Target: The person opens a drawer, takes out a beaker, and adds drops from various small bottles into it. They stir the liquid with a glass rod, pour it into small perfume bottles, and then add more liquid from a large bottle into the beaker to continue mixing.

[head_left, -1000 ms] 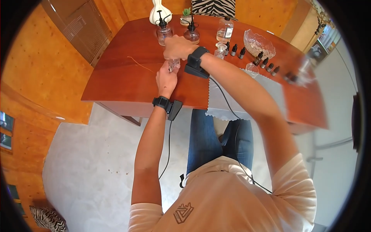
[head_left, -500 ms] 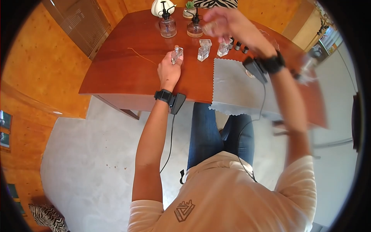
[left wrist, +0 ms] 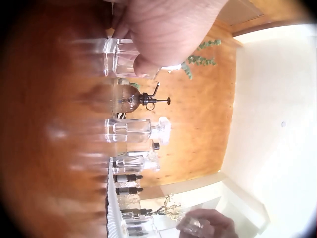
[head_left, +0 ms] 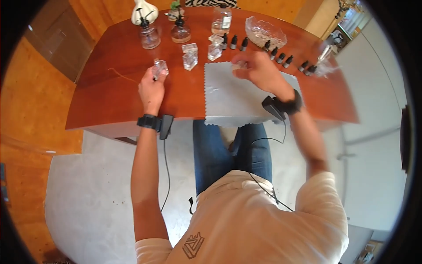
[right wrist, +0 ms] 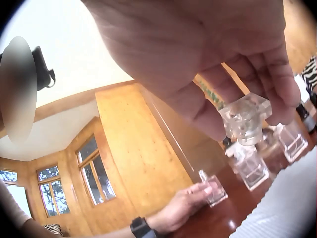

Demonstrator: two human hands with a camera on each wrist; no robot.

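My left hand (head_left: 151, 91) grips a small square perfume bottle (head_left: 161, 69) of clear glass, upright on the tabletop, with its narrow neck uncapped. In the right wrist view, the fingers and thumb of my right hand (right wrist: 208, 54) pinch a clear faceted bottle cap (right wrist: 246, 119). That hand is over the back part of a grey scalloped cloth (head_left: 237, 99). Between the hands stand two similar bottles with clear caps, a nearer one (head_left: 190, 60) and one (head_left: 215, 50) beside the cloth's back left corner.
Two spray bottles, one clear (head_left: 150, 38) and one amber (head_left: 180, 33), stand at the back left. A large labelled bottle (head_left: 221, 22) and a clear glass bowl (head_left: 266, 35) are behind. Several small black dropper bottles (head_left: 280, 58) line the right side of the wooden table (head_left: 103, 97).
From over the left hand's bottle, my right hand has lifted away with the cap, swung right and come down over the cloth. The left hand keeps its grip; the head view has turned right.
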